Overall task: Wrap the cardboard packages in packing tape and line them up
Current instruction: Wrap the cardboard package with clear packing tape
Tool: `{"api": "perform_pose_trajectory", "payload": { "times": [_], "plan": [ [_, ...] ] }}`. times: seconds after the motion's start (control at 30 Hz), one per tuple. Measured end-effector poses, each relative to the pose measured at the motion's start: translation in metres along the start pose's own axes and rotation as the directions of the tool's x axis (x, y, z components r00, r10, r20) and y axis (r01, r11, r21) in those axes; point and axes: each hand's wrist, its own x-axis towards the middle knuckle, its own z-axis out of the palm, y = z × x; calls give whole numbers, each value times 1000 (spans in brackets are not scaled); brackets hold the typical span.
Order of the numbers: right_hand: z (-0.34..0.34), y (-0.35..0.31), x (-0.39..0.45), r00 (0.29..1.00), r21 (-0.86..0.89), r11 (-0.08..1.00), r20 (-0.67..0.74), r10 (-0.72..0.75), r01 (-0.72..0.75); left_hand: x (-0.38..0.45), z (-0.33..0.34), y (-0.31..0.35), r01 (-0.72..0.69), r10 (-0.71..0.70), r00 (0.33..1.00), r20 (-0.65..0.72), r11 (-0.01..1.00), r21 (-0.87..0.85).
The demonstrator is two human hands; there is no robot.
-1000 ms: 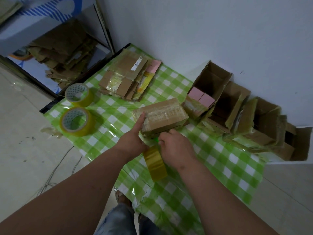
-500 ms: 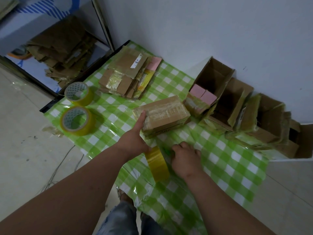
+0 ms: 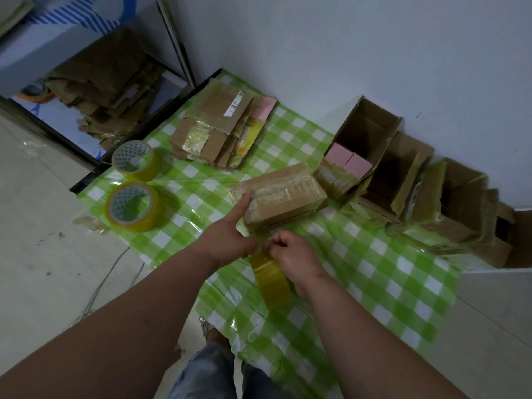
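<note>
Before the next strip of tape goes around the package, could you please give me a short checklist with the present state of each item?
1. Cardboard package steadied: ok, left hand presses its near end with the thumb.
2. Tape roll in hand: ok, right hand holds it just below the package.
3. Tape end attached to the package: cannot tell, the hands hide it.
4. Earlier wraps in place: ok, glossy tape shows across the top.
5. Spare tape rolls within reach: ok, two lie to the left on the checked cloth.
</note>
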Motion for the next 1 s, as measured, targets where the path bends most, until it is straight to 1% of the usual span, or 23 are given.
{"api": "perform_pose_trajectory", "payload": {
  "times": [0.03,0.1,0.2,0.27,0.33,0.43,0.5,0.57,0.7,0.73,0.9,1.0],
  "plan": [
    [0,0,-1,1000,11,1000,5,8,-8,3,-2,2,7,-7,1000,-11,1000,15],
    [0,1,-2,1000,34,999,9,10,-11,7,-2,5,-1,8,998,-69,995,103],
    [3,0,-5,1000,73,997,5,-15,15,9,1,7,-30,84,979,-185,959,281],
    [4,0,-6,999,86,996,-24,-35,36,9,2,3,-48,150,961,-231,918,394],
    [1,2,-7,996,129,990,-81,-36,47,10,0,0,-49,192,945,-263,882,469],
    [-11,5,-9,992,206,977,-125,-22,48,13,-1,-3,-53,242,921,-304,854,518],
    [-17,6,-10,991,213,976,-133,-22,50,15,3,-3,-79,288,905,-313,837,541],
    [-23,5,-9,985,225,973,-170,-19,58,16,8,-3,-88,309,894,-324,832,548],
    [-40,-2,-2,973,409,909,-229,15,82,20,10,-5,-118,334,889,-313,828,549],
    [-45,-4,0,969,430,897,-248,12,99,22,10,-6,-132,341,891,-300,826,547],
    [-64,-19,8,941,357,918,-335,-44,170,25,6,-9,-168,375,892,-254,794,584],
    [-65,-25,14,942,293,941,-329,-67,170,26,3,-9,-180,372,902,-219,784,594]
  ]
}}
